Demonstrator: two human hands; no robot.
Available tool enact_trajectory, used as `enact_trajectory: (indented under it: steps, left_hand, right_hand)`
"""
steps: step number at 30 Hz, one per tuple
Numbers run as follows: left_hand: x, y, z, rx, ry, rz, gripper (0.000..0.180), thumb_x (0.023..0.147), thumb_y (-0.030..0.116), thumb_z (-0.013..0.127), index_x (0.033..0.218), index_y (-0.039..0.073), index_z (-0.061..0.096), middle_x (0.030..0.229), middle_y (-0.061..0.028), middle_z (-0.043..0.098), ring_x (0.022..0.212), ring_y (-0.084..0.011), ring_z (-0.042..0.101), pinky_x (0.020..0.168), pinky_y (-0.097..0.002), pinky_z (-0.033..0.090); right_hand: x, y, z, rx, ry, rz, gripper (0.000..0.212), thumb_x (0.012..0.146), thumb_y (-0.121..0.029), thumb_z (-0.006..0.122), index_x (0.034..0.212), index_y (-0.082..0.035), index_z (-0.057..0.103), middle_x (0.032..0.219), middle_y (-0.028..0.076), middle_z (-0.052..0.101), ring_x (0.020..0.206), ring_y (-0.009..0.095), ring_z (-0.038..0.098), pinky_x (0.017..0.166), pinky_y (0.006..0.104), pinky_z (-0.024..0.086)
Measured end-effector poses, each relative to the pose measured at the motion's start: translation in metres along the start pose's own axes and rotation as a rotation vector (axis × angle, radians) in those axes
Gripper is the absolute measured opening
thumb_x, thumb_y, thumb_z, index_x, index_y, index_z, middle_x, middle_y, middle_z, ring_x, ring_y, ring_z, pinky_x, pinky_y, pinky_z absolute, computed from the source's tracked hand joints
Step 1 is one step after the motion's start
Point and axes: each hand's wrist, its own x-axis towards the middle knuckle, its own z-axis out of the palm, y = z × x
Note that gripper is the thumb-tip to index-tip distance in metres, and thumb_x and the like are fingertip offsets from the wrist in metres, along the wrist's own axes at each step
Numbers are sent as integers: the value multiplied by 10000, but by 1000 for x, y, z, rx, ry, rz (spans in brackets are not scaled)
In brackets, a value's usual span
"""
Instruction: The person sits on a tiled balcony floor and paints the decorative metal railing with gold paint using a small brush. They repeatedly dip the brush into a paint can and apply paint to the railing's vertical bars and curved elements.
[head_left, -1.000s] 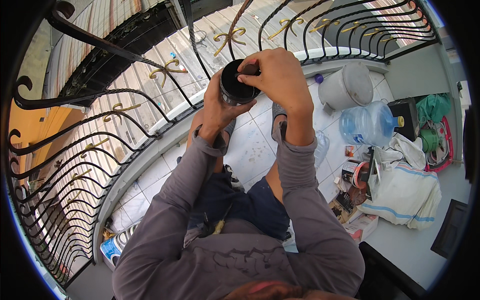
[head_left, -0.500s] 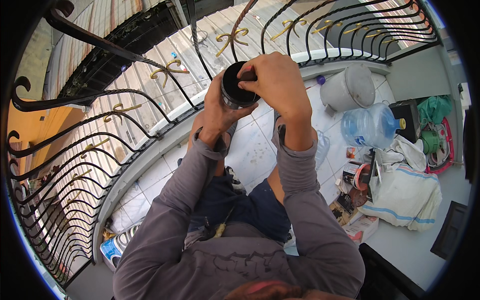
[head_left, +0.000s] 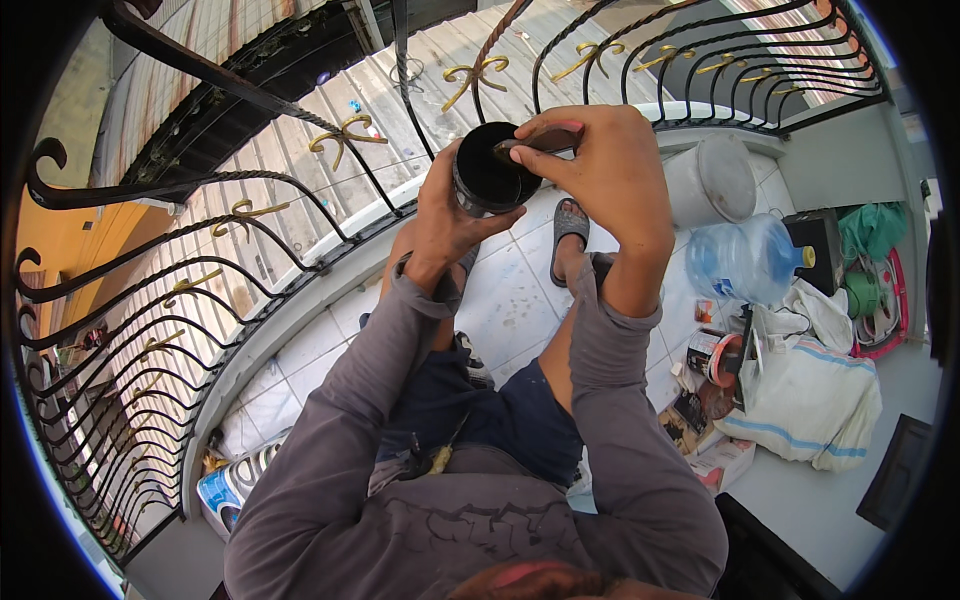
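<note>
My left hand [head_left: 437, 220] is wrapped round the side of a small round can [head_left: 468, 203]. The can is open at the top, and its inside looks black and glossy, like black paint [head_left: 490, 175]. My right hand [head_left: 610, 170] is at the can's right rim, its thumb and fingers pinched together. A small dark tip shows at those fingertips, over the black; I cannot make out what it is. Beyond both hands rises a black metal railing [head_left: 345, 150] with twisted bars and gold-coloured curls.
To the right stand a grey-white bucket [head_left: 722, 178] and a blue water jug [head_left: 745, 258] lying on its side. A white sack [head_left: 805, 400], an open tub [head_left: 712, 357] and boxes lie nearer. My sandalled foot [head_left: 571, 240] rests on the white tiles [head_left: 510, 300].
My right hand has moved right, from over the can's middle to its rim, uncovering more of the black inside. The view has shifted slightly, and my right foot now shows.
</note>
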Motion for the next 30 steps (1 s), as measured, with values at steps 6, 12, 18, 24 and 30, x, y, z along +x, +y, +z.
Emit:
enact_trajectory:
  steps: [6, 12, 18, 24, 30]
  left_hand:
    - [-3, -13, 1, 24, 115, 38, 991, 567, 263, 1009, 1384, 4, 512, 1231, -173, 650, 1145, -332, 659, 1007, -400, 518]
    - [-2, -30, 9, 145, 160, 158, 1011, 519, 336, 982, 1343, -10, 508, 1225, -215, 603, 1158, -416, 593, 1021, -465, 468]
    - [-3, -36, 10, 153, 192, 189, 992, 506, 340, 973, 1317, -5, 518, 1155, -206, 610, 1100, -419, 598, 975, -473, 478]
    - [1, -38, 11, 143, 196, 190, 955, 503, 342, 955, 1284, -9, 534, 1140, -206, 617, 1086, -416, 604, 971, -465, 481]
    - [-1, -37, 13, 128, 207, 176, 941, 508, 334, 947, 1277, -16, 534, 1131, -212, 620, 1082, -422, 606, 968, -470, 482]
  right_hand:
    - [-1, 1, -4, 364, -95, 88, 204, 906, -105, 822, 1050, 33, 777, 923, 86, 787, 850, 119, 724, 788, 259, 547]
    - [10, 33, 3, 324, -82, 132, 250, 953, -148, 788, 1136, 19, 749, 1000, 99, 779, 926, 144, 710, 841, 273, 518]
    - [12, 70, -12, 253, -68, 182, 270, 969, -175, 773, 1151, 23, 742, 1045, 107, 763, 993, 160, 703, 922, 289, 524]
    - [11, 74, -13, 259, -81, 115, 291, 978, -194, 771, 1166, 26, 737, 1054, 82, 740, 984, 140, 677, 908, 262, 515]
    - [13, 81, -13, 263, -119, 95, 292, 979, -206, 774, 1157, 22, 735, 1035, 65, 724, 963, 120, 654, 874, 245, 503]
